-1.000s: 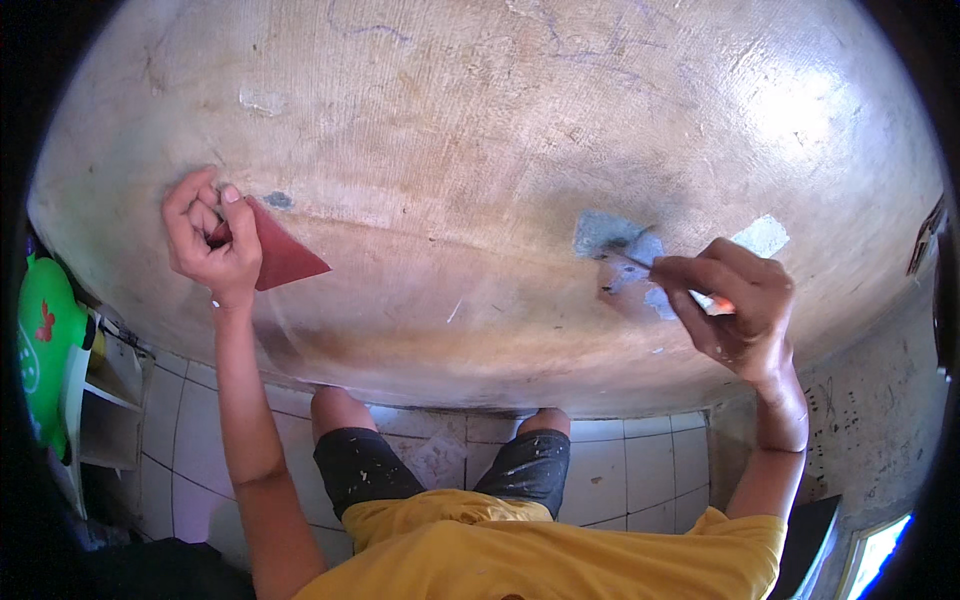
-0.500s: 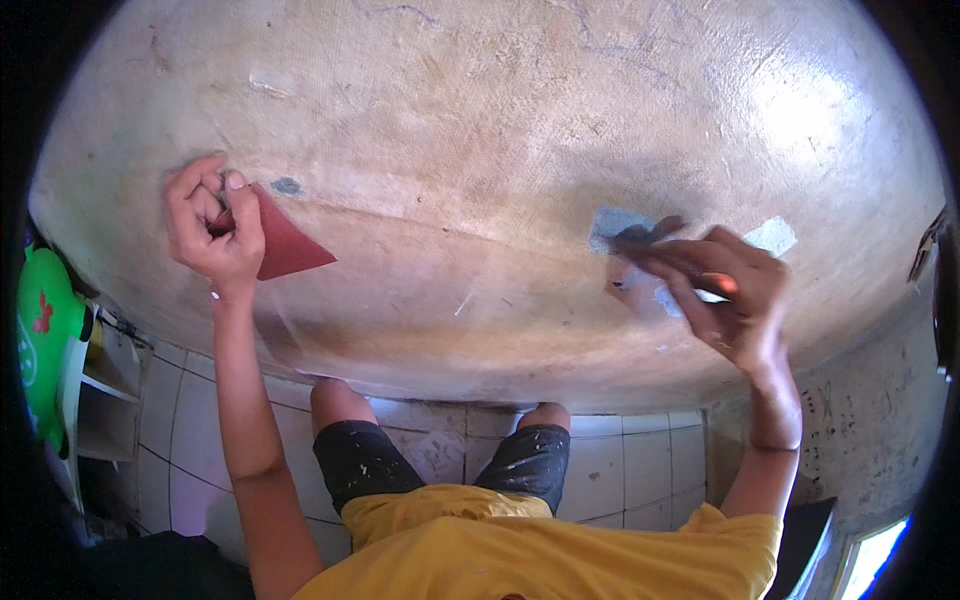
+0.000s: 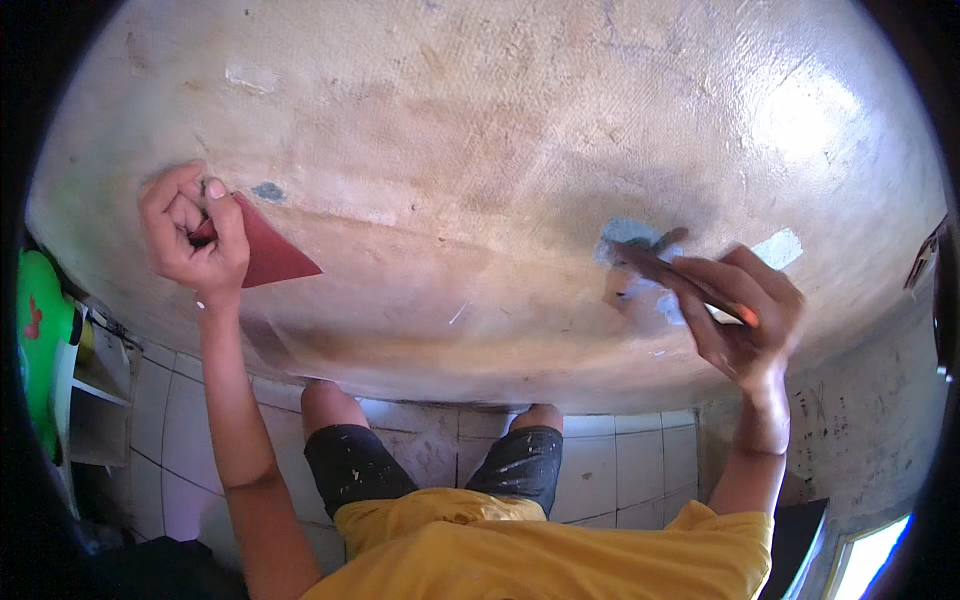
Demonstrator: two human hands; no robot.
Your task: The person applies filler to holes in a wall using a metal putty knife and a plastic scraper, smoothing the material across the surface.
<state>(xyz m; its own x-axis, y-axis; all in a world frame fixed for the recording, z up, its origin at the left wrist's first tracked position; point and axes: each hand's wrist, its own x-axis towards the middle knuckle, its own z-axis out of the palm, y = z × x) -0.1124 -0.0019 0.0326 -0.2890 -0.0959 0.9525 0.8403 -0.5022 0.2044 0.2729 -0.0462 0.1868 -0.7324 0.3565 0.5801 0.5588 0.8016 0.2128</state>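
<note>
My left hand [image 3: 192, 228] is closed near the wall, with a dark red sheet of sandpaper [image 3: 275, 248] pinched under the thumb. The sheet's pointed corner hangs out to the right. In my right hand [image 3: 752, 310] is a slim dark putty knife [image 3: 680, 279] with an orange end, gripped between thumb and fingers. Its tip meets the wall at a pale grey filler patch [image 3: 618, 232], partly hidden by the tool and its shadow. Another whitish patch [image 3: 778, 248] lies just beyond the right hand. A small grey spot [image 3: 268, 190] sits beside the sandpaper.
The worn beige wall [image 3: 430, 130] fills the far side, with a bright glare at right. White floor tiles [image 3: 590, 470] run along its foot, below my legs. At left stand a green object [image 3: 42, 340] and a white shelf [image 3: 98, 388]. A grey side wall [image 3: 850, 420] rises at right.
The view has shifted slightly. The putty knife has turned in my right hand and now shows as a slanted bar, and the grey patch under it looks rounder. My left hand keeps the sandpaper.
</note>
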